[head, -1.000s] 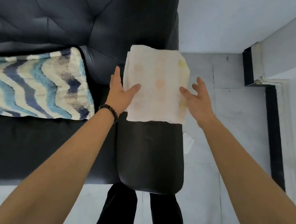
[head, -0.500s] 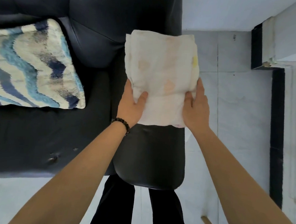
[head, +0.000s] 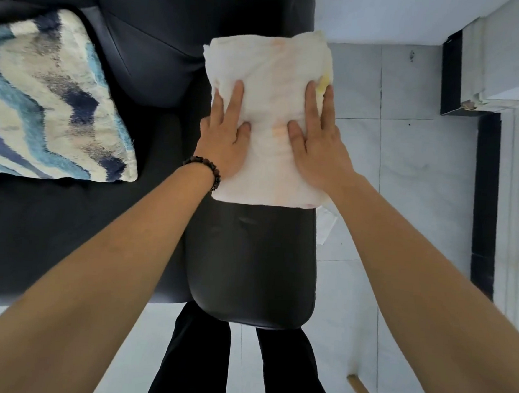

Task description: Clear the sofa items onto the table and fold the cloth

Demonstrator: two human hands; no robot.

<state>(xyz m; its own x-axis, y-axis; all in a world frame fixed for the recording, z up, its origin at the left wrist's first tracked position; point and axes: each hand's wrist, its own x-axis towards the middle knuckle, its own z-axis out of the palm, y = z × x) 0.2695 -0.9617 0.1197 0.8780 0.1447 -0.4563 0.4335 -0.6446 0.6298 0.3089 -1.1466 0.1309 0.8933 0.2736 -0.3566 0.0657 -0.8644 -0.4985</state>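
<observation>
Folded cloth (head: 265,114), pale cream with faint peach and yellow blotches, lying along the top of the sofa's black armrest (head: 252,257), far end bulging toward the backrest, near edge square across the leather. Left hand (head: 224,138) flat on its left side, right hand (head: 314,138) flat on its right, fingers spread and extended, palms down: pressing, not clasping anything, nothing pinched between thumb and fingers in either hand.

Soft and light by the look of it, thick enough in its layers to hold a rounded shape yet ready to slump or spring open if lifted by one edge. Best taken from both long sides at once, or with a palm slid under the near edge and the other on top, to keep the folds together. Armrest narrow, smooth and glossy, probably slippery, with the cloth's right edge overhanging slightly above the floor; a careless shove likely to send it off that side.

Patterned blue and white cushion (head: 48,101) on the dark seat to the left, well apart from the cloth. Pale tiled floor (head: 406,191) to the right, white wall with a dark skirting strip (head: 485,206) beyond. Small whitish scrap (head: 327,225) just beside the armrest, perhaps paper, too unclear to name. No table in sight.
</observation>
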